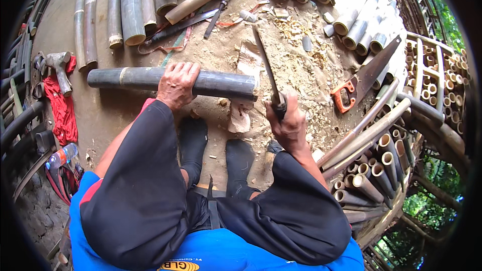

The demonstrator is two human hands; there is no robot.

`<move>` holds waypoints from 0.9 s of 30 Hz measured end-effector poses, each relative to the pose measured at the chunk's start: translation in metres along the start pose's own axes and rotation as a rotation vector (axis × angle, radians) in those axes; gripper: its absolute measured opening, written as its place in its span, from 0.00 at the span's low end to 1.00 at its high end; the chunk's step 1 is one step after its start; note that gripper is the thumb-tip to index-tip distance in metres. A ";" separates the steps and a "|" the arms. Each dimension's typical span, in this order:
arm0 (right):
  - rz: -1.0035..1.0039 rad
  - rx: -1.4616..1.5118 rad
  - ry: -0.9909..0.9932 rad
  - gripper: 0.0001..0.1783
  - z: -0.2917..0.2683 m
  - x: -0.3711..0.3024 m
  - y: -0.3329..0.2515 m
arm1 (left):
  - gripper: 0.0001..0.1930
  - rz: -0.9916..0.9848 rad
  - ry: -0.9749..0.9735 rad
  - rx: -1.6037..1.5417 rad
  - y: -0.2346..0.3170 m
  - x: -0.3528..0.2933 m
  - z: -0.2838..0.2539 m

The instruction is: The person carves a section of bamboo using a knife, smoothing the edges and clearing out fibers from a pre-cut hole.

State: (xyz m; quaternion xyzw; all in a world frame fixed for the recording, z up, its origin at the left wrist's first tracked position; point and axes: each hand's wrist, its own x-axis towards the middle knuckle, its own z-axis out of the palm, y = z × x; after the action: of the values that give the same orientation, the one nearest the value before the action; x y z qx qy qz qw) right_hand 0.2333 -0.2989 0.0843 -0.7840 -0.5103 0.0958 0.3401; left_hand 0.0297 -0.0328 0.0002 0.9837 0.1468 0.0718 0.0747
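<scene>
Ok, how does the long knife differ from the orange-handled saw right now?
The long knife is held in the right-hand grip; the saw lies unheld, off to the right. The knife's handle looks dark, the saw's orange. The knife's blade appears slim from this angle; the saw's is broad, narrowing toward its tip. Both blades point away from the person.

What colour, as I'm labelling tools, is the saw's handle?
Orange; the saw handle shows best in the head view.

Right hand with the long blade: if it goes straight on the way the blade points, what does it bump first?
The right hand, tip of the blade leading, would probably meet the short grey piece on the ground, but might pass above it; height is unclear.
</scene>
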 end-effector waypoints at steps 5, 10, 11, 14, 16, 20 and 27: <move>0.233 -0.153 -0.289 0.20 0.028 0.002 0.046 | 0.36 -0.035 -0.035 -0.037 -0.001 0.011 -0.011; 0.083 -0.001 -0.114 0.17 0.010 0.006 -0.006 | 0.34 -0.071 -0.285 -0.230 -0.026 0.006 -0.029; 0.097 0.011 -0.056 0.18 0.014 0.003 0.006 | 0.32 -0.088 -0.368 -0.271 -0.028 0.013 -0.025; 0.523 0.109 -0.286 0.18 0.044 -0.040 0.111 | 0.27 -0.033 -0.274 -0.286 -0.024 0.026 0.000; 0.335 -0.268 -0.413 0.18 0.038 -0.026 0.079 | 0.26 -0.101 -0.397 -0.190 -0.019 0.021 -0.016; 0.254 -0.063 -0.165 0.17 0.016 -0.003 0.007 | 0.27 -0.118 -0.310 -0.190 -0.017 0.001 -0.020; 0.372 -0.252 -0.370 0.17 0.031 -0.015 0.069 | 0.26 -0.085 -0.278 -0.165 -0.012 0.019 -0.018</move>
State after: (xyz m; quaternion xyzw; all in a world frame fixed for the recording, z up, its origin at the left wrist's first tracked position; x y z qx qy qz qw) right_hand 0.2615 -0.3153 0.0143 -0.8695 -0.4188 0.2337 0.1179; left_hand 0.0412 -0.0134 0.0176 0.9676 0.1700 -0.0564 0.1780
